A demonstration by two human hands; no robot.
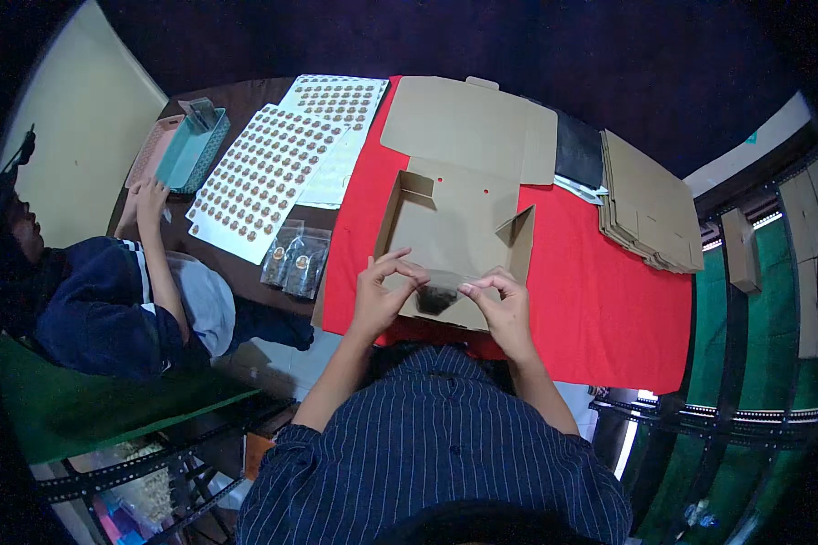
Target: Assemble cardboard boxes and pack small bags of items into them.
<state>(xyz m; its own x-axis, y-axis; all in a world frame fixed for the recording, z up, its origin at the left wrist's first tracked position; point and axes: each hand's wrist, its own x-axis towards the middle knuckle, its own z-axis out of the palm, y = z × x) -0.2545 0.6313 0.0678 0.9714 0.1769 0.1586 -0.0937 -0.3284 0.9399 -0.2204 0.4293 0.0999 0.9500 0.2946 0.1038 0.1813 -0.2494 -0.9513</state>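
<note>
Between my hands is a small clear plastic pouch (438,297) with dark contents. My left hand (386,289) pinches its upper left corner between thumb and finger. The upper right corner is pinched by my right hand (503,300). Both hands are over the near side of a cardboard box (462,235), whose lid (470,122) is folded open away from me. Part of the box's near edge is hidden by the pouch and hands. The box lies on a red cloth (600,313).
Left of the cloth are sticker sheets (266,170), filled clear pouches (303,262), and a teal basket (191,153) beside a pink one (153,146). A co-worker (109,300) sits at the left. At right are a black folder (578,150) and stacked flat cardboard boxes (654,204).
</note>
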